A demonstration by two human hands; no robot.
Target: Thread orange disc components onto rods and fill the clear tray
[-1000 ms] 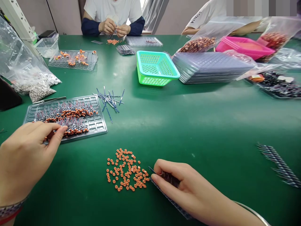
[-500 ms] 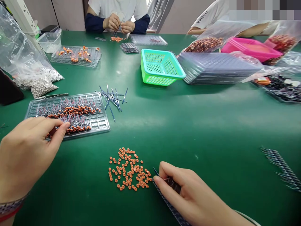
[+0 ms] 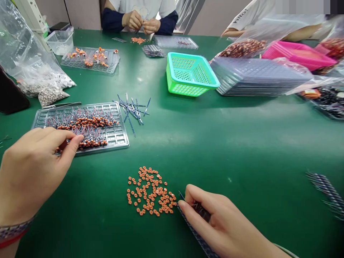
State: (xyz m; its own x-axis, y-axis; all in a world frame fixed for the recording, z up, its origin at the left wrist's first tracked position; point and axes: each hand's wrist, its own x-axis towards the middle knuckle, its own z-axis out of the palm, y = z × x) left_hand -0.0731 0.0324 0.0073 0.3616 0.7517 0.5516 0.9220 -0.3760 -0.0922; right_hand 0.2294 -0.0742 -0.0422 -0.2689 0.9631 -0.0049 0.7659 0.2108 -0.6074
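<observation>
My left hand (image 3: 36, 168) has thumb and forefinger pinched together over the near left part of a clear plastic tray (image 3: 122, 138). Anything between those fingertips is hidden or too small to make out. Rows of small orange-tipped parts with thin wires (image 3: 92, 122) fill much of the tray. Lower right, my right hand (image 3: 215, 215) is closed around a dark blue strip (image 3: 192, 229), its end poking out by the thumb; the palm side is partly hidden. Just left of these fingers lies a scatter of small orange discs (image 3: 150, 191) on the green table.
Loose blue strips (image 3: 134, 109) lie beside the tray. A green basket (image 3: 192, 73), stacked clear trays (image 3: 258, 77) and a pink basket (image 3: 298, 55) stand farther back. Bags of small parts (image 3: 52, 95) sit at left, more strips (image 3: 326, 190) at right. A co-worker's hands (image 3: 142, 22) are busy opposite.
The whole view has shifted slightly, so things sit a little farther right and higher. Both hands keep nearly the same place beside the tray and the discs.
</observation>
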